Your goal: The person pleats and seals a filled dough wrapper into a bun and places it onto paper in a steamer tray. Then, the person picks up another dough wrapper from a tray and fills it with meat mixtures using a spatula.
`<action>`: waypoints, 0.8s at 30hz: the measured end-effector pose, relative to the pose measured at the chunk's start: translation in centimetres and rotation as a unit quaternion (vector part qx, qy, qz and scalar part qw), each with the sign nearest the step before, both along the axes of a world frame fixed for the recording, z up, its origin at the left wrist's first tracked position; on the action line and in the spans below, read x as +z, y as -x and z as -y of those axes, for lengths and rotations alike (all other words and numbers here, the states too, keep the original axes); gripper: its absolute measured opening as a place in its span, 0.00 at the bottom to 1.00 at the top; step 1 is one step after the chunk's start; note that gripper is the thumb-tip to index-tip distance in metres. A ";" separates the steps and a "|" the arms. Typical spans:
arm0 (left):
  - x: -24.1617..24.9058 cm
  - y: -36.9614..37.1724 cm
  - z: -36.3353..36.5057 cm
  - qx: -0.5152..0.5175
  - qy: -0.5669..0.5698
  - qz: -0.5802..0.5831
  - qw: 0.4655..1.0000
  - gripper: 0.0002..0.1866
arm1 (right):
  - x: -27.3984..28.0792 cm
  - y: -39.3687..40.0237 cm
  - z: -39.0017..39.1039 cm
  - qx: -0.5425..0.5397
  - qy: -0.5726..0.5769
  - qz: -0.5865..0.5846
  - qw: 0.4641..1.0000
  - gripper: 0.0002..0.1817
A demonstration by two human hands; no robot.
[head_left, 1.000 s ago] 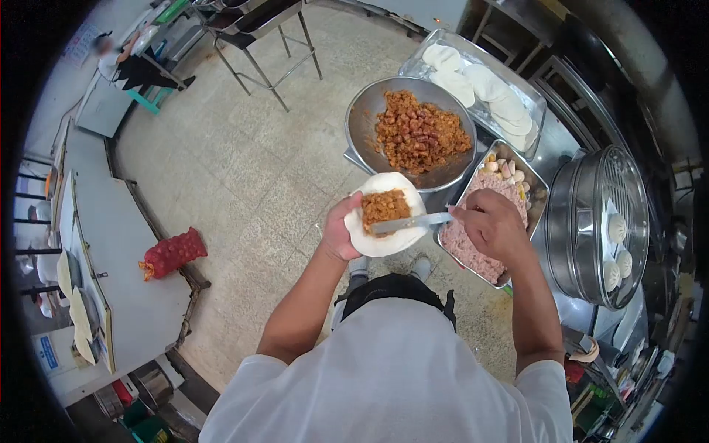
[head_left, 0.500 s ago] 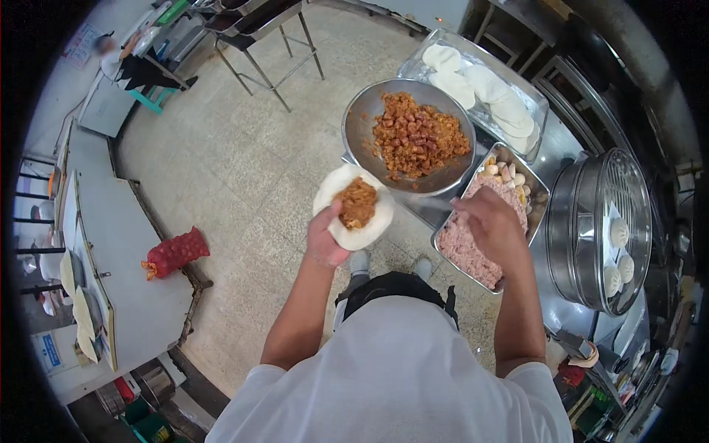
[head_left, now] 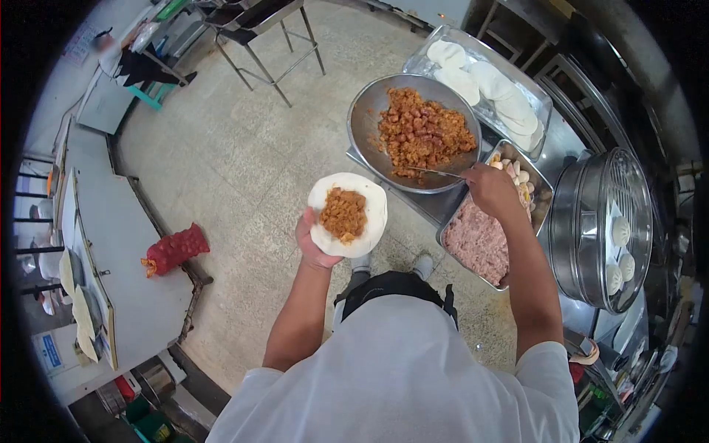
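My left hand (head_left: 319,249) supports a round white dough wrapper (head_left: 375,221) from below, thumb at its left edge; its other fingers are mostly hidden. A mound of reddish-brown chopped filling (head_left: 343,214) lies on the wrapper. My right hand (head_left: 493,190) is closed on a thin metal utensil (head_left: 439,173), whose far end dips into the filling at the front of a large metal bowl (head_left: 362,136). Whether its end is flat or spoon-shaped is hidden. Below that hand is a rectangular metal tray (head_left: 473,277) with pink minced meat (head_left: 476,240) and pale round pieces (head_left: 517,173).
A metal tray (head_left: 543,111) at the back right holds several flat dough wrappers (head_left: 487,81). To the right stands a steamer (head_left: 572,229) with buns (head_left: 620,231) on top. A red net sack (head_left: 176,249) lies left; a person (head_left: 122,59) sits far left.
My right hand has moved up from over the minced meat to the bowl's edge, its utensil now in the filling. The wrapper in my left hand has shifted slightly left and lies flatter.
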State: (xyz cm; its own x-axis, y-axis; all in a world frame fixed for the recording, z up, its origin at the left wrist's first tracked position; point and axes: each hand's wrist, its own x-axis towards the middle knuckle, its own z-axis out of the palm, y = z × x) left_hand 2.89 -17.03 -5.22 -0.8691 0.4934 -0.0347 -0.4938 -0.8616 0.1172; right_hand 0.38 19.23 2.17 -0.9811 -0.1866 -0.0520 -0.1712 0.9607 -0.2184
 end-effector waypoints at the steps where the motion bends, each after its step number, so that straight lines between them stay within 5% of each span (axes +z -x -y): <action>1: -0.7 0.1 -0.1 -0.004 0.038 0.014 0.999 0.41 | 0.0 0.0 0.0 0.002 -0.002 -0.001 1.000 0.12; 11: -4.5 1.1 -3.9 -0.036 0.094 0.100 0.990 0.28 | -2.0 0.3 -0.3 0.035 0.047 -0.016 0.998 0.12; 24: -4.1 0.1 -5.6 -0.005 0.068 0.114 0.991 0.28 | -1.3 -8.9 7.4 -0.015 0.230 -0.057 0.971 0.17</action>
State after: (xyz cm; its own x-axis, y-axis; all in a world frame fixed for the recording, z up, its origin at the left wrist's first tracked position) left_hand 2.75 -11.42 -9.29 -0.8259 0.4798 -0.2960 -0.5297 -0.8401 0.1164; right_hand 9.25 11.83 0.85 -0.9809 -0.1352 0.1396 -0.1926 0.7711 -0.6068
